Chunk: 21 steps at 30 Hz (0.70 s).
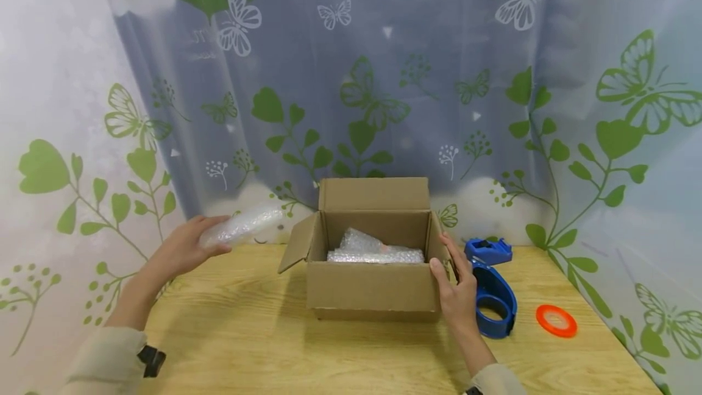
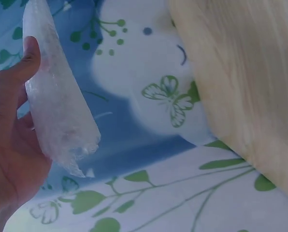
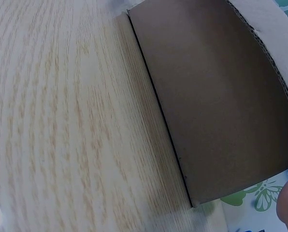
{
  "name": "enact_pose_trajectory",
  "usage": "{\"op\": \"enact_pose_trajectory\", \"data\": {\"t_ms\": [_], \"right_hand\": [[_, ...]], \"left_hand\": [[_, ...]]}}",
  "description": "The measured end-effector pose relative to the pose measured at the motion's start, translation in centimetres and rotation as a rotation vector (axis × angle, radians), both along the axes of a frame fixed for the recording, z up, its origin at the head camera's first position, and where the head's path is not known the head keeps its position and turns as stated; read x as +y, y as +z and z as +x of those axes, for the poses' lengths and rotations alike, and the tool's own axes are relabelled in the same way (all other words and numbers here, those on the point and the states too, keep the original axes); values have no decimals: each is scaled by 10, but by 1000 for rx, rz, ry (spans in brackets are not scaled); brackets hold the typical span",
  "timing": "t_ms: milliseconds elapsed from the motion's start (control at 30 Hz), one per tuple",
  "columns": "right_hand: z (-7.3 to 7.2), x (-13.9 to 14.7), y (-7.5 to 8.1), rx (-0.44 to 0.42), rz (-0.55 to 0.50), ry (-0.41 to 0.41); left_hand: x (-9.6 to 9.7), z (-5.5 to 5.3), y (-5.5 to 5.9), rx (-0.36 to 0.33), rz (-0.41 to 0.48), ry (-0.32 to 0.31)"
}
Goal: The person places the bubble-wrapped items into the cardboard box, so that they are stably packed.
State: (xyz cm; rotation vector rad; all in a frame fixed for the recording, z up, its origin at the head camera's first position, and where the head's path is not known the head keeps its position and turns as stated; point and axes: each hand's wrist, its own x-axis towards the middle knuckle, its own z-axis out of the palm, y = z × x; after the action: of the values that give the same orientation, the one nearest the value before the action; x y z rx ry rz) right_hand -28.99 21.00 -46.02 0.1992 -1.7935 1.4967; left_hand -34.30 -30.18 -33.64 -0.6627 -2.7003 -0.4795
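At the left in the head view, my left hand [image 1: 189, 245] grips a bubble-wrapped bundle [image 1: 244, 227] above the table. The left wrist view shows the thumb lying along this long, pale bubble-wrapped bundle [image 2: 62, 106], with the fingers behind it. A cardboard box [image 1: 373, 285] stands with its flaps spread. Inside lie bubble-wrapped items [image 1: 378, 257], their lower parts hidden by the front wall. My right hand [image 1: 459, 291] holds the box at its right side, thumb at the front corner and fingers along the flap. In the right wrist view the box's side [image 3: 211, 96] fills much of the frame.
Just right of the box sits a blue tape dispenser [image 1: 507, 297], with another blue part [image 1: 488, 252] behind it. An orange ring-shaped roll [image 1: 570, 328] lies farther right on the wooden table [image 1: 236, 328]. A patterned curtain [image 1: 296, 47] hangs behind the table.
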Motion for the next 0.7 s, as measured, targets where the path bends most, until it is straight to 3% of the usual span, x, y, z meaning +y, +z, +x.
{"op": "enact_pose_trajectory", "data": {"t_ms": [200,400,700], "right_hand": [[-6,3,-6,-5,0,5],[6,-4,8,9,-6,0],[18,-10,20,45,19,-20]], "left_hand": [[30,5,19,-20,26,-29],[63,-1,30,-11,34,-86],[122,-10,31,-13,37,-155]]}}
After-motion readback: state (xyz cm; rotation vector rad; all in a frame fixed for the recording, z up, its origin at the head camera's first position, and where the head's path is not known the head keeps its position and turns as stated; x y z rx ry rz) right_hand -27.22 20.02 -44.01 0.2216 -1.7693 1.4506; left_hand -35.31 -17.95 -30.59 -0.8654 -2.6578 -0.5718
